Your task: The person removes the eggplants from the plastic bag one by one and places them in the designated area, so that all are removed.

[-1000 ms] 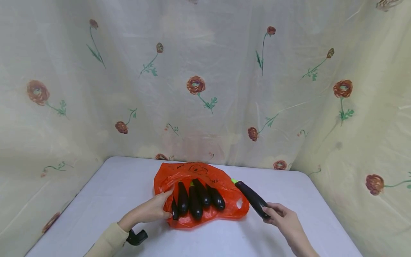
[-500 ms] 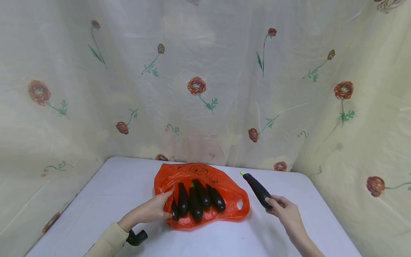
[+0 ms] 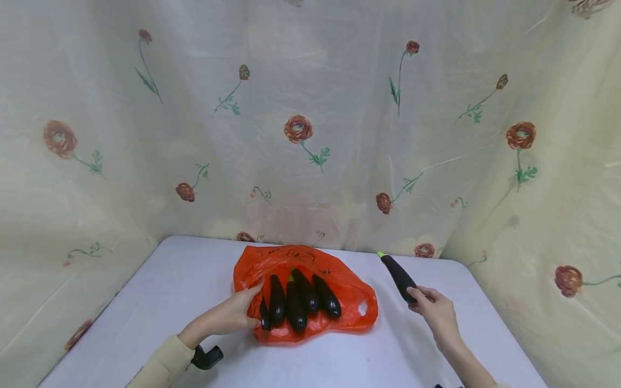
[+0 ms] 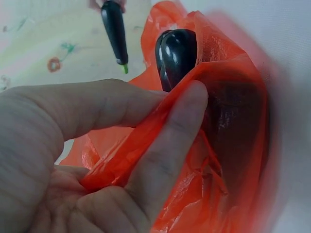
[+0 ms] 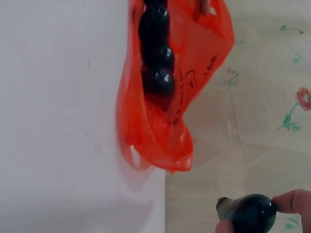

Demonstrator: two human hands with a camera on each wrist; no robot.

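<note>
My left hand [image 3: 239, 313] pinches the left edge of a red plastic bag [image 3: 356, 293] between thumb and finger, as the left wrist view shows. Several dark eggplants [image 3: 295, 306] lie side by side in the bag's open mouth. Off to the bag's right, my right hand [image 3: 436, 312] grips one eggplant [image 3: 399, 276] by its rounded end, raised above the table. Its green stem tip points up and away to the left. The right wrist view shows fingertips on that held eggplant [image 5: 252, 212], which is apart from the bag.
A white table [image 3: 310, 364] bears the bag. Pale curtains [image 3: 339, 134] printed with red flowers hang behind and on both sides. A black strap-like piece [image 3: 207, 358] sits under the left wrist.
My right hand has carried its eggplant to the right and farther from me, away from the bag. The left hand keeps its hold on the bag's edge.
</note>
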